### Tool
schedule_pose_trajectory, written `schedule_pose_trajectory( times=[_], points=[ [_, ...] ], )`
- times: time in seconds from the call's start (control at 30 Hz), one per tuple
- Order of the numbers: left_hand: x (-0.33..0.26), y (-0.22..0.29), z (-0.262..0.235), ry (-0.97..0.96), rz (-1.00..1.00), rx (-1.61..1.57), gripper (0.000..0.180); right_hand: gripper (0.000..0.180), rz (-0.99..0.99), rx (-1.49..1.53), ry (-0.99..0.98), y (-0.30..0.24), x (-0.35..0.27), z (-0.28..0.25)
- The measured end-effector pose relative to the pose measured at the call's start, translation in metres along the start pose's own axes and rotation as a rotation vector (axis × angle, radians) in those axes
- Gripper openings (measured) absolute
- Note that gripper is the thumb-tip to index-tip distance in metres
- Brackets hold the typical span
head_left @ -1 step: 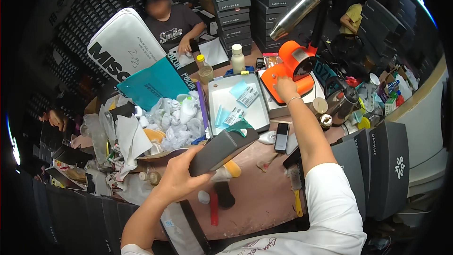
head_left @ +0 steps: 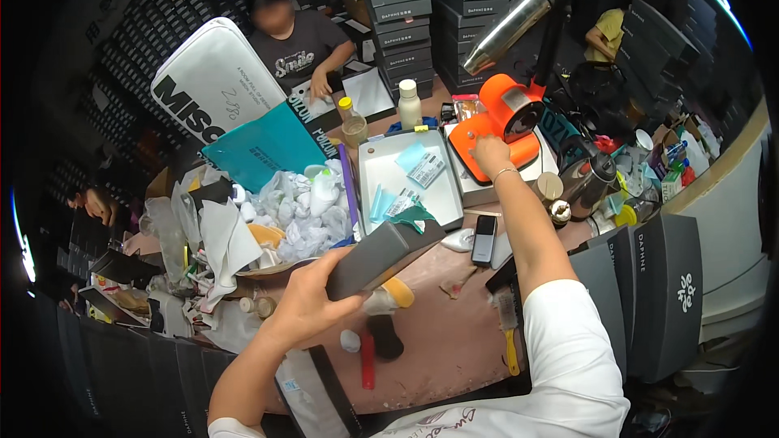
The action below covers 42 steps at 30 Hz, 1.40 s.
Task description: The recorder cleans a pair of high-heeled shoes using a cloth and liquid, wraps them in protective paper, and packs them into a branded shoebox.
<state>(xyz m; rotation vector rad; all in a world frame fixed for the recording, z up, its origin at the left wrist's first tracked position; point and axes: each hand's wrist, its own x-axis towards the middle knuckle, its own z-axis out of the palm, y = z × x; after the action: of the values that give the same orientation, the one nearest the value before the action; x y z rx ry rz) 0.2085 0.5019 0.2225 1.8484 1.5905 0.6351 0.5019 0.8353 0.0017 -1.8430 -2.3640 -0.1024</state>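
A dark grey shoebox [head_left: 381, 259] is tilted above the near table, with my left hand [head_left: 312, 296] closed on its left end. A crumpled green piece [head_left: 412, 219] clings to the box's far upper edge. My right arm reaches forward to an orange device [head_left: 521, 149] with a flat base and round drum. Over that base, my right hand [head_left: 491, 154] has its fingers curled down; what they hold, if anything, is hidden. Beside the device lies an open shallow tray [head_left: 373, 186] holding pale blue slips and printed labels [head_left: 425, 169].
A silver, dryer-like barrel [head_left: 511, 20] hangs over the device. Crumpled white wrapping [head_left: 304, 203] fills a carton at left. A phone [head_left: 484, 239], yellow-handled brush [head_left: 511, 349] and red strip [head_left: 367, 361] lie on the table. Another person [head_left: 304, 45] sits opposite; stacked shoeboxes [head_left: 398, 8] stand behind.
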Motion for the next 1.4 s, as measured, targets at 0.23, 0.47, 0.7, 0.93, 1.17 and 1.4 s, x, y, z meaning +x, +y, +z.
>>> schedule_pose_trajectory(
  times=[0.23, 0.47, 0.7, 0.93, 1.17, 1.4],
  points=[
    [0.067, 0.004, 0.000, 0.036, 0.068, 0.146, 0.051, 0.034, 0.023, 0.135, 0.002, 0.009, 0.009, 0.008],
    [0.138, -0.007, 0.009, 0.020, 0.163, 0.348, 0.056, 0.046, -0.231, 0.352, -0.373, -0.018, -0.035, -0.075],
    [0.200, -0.012, 0.032, 0.003, 0.184, 0.387, 0.054, 0.041, -0.432, 0.296, -0.640, -0.008, -0.088, -0.065],
    [0.207, -0.014, 0.043, -0.014, 0.161, 0.418, 0.059, 0.037, -0.882, -0.373, -0.818, -0.023, -0.135, 0.022],
    [0.207, -0.024, 0.047, 0.012, 0.220, 0.372, 0.061, 0.018, -1.187, -0.388, -0.453, -0.002, -0.131, 0.063],
    [0.209, -0.030, 0.037, 0.056, 0.171, 0.271, 0.060, 0.020, -0.955, -0.384, -0.263, 0.008, -0.092, -0.049]
  ],
)
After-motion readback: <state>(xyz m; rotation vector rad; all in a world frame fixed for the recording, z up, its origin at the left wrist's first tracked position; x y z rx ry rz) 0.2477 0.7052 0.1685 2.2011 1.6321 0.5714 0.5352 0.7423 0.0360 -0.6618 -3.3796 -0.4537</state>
